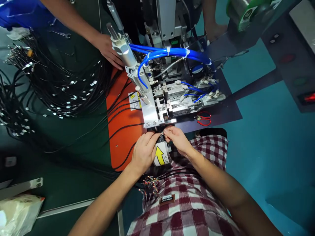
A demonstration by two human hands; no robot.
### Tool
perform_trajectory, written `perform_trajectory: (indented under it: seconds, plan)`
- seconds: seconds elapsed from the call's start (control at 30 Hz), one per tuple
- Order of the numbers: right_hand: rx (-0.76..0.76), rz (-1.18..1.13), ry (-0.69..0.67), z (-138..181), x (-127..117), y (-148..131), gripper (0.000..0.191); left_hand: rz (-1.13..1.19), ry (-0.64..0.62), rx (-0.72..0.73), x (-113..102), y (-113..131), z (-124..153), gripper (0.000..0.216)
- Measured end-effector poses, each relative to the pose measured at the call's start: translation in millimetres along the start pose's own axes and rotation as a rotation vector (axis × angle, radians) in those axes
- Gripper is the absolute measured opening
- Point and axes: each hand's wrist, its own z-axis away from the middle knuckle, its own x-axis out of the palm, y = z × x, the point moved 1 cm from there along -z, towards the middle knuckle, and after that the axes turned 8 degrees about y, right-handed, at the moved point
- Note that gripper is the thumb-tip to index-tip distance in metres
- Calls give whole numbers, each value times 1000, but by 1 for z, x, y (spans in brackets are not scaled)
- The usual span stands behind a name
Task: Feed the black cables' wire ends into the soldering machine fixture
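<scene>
My left hand (145,148) is closed in a pinch at the front end of a bench machine (150,113). A black cable (128,156) runs from the left under this hand and appears held in its fingers. Close beside it, my right hand (177,139) pinches something tiny at the same spot, too small to make out. Just below my fingertips is a white label with a yellow arrow (159,155). More black cables (123,127) lie across the machine's orange base (120,144) and lead in under its metal plate.
Bundles of black cables with pale connectors (71,95) cover the left bench. Another person's hand (109,49) rests near them. Red-handled snips (204,118) lie right of the machine. Blue air tubes (169,52) arch over it. Loose wire ends (150,184) hang near my apron (184,193).
</scene>
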Motion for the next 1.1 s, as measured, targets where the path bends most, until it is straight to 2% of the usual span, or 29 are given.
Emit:
perform_trajectory:
  seconds: [0.13, 0.4, 0.5, 0.57, 0.63, 0.7, 0.8, 0.97, 1.1]
  plan:
    - [-28, 8, 13, 2, 0, -2, 40, 78, 10, -55, -1, -4, -1, 34]
    - [-78, -58, 116, 3, 9, 7, 37, -17, -52, -97, 5, 4, -5, 36]
    - [-70, -54, 89, 4, 8, 3, 39, 95, -26, -145, 1, 5, -4, 34]
    - [-78, -37, 60, 3, 6, 0, 40, 191, 3, -223, -7, 5, 4, 35]
    - [-81, -25, 46, 2, 4, 0, 40, 185, 31, -342, -16, 6, 19, 37]
    - [-80, -20, 45, 1, 2, 1, 41, 63, 40, -452, -24, 8, 37, 42]
    - [-78, -21, 51, 0, 2, 5, 41, -145, 43, -541, -30, 12, 57, 46]
    - [-102, -6, 46, -2, 1, 5, 39, -294, 70, -495, -25, 8, 61, 44]
    - [-126, 8, 42, -3, -1, 5, 37, -288, 12, -405, -27, -8, 61, 47]
